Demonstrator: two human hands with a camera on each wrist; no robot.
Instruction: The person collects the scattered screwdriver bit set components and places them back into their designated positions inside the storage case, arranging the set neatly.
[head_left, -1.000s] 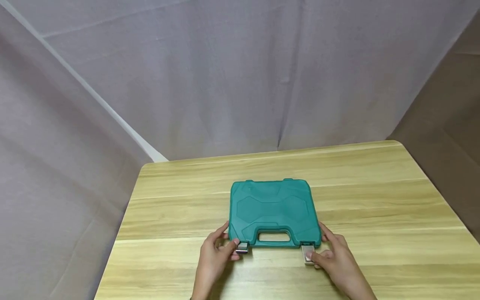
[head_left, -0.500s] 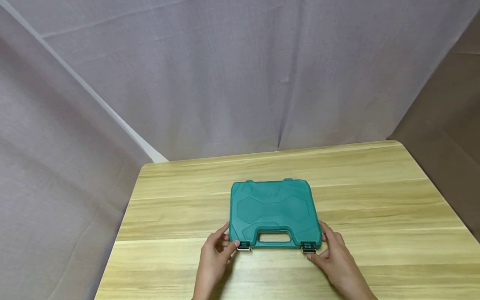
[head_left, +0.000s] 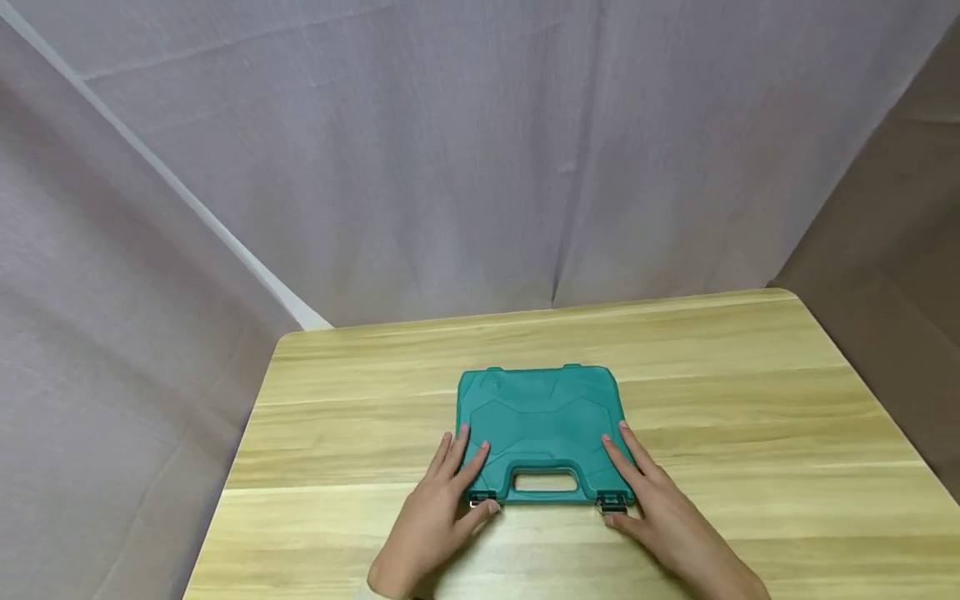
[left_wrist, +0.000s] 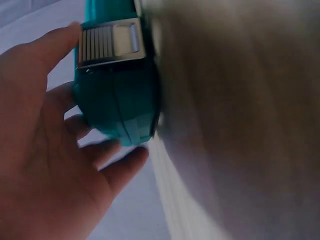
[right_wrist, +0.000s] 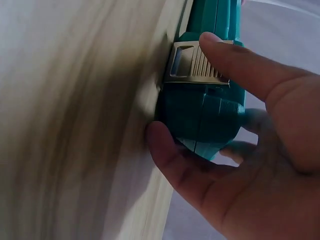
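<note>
A green plastic carrying case (head_left: 540, 425) lies flat on the wooden table, its handle cutout toward the person. My left hand (head_left: 431, 521) spreads its fingers over the case's left front corner, some on the lid. Its thumb lies at the left metal latch (left_wrist: 111, 42), which sits flat against the front wall in the left wrist view. Over the right front corner rests my right hand (head_left: 667, 508), fingers extended on the lid and along the side. In the right wrist view its thumb presses the right metal latch (right_wrist: 197, 62), also flat against the wall.
The wood-grain table (head_left: 360, 400) extends around the case, with rounded far corners. Grey fabric (head_left: 465, 167) hangs behind it and to the left, and a brownish panel of cloth (head_left: 885, 233) hangs on the right.
Both latches, tilted outward a second ago, have swung in against the case front. The fingers of both hands have moved from the case's sides up onto its lid.
</note>
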